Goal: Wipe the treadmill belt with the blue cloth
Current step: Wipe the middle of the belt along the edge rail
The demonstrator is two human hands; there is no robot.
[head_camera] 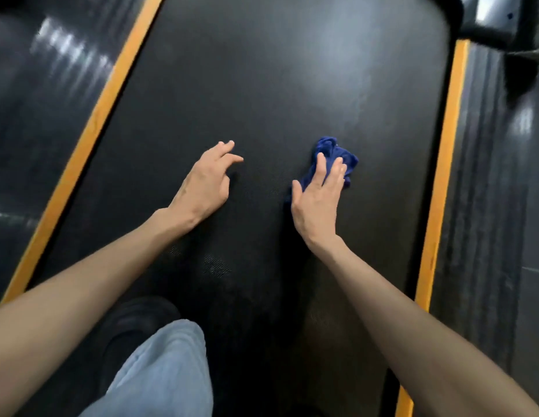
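Note:
The black treadmill belt (262, 85) fills the middle of the head view. A crumpled blue cloth (337, 155) lies on it, right of centre. My right hand (318, 197) presses flat on the cloth with straight fingers, covering its near part. My left hand (206, 182) hovers over or rests lightly on the belt to the left of the cloth, fingers loosely spread and holding nothing.
Orange strips (91, 136) (442, 164) border the belt on both sides, with dark side rails (36, 100) beyond them. My leg in light blue jeans (160, 371) and a dark shoe (133, 326) stand on the belt's near end. A grey frame part (497, 13) sits top right.

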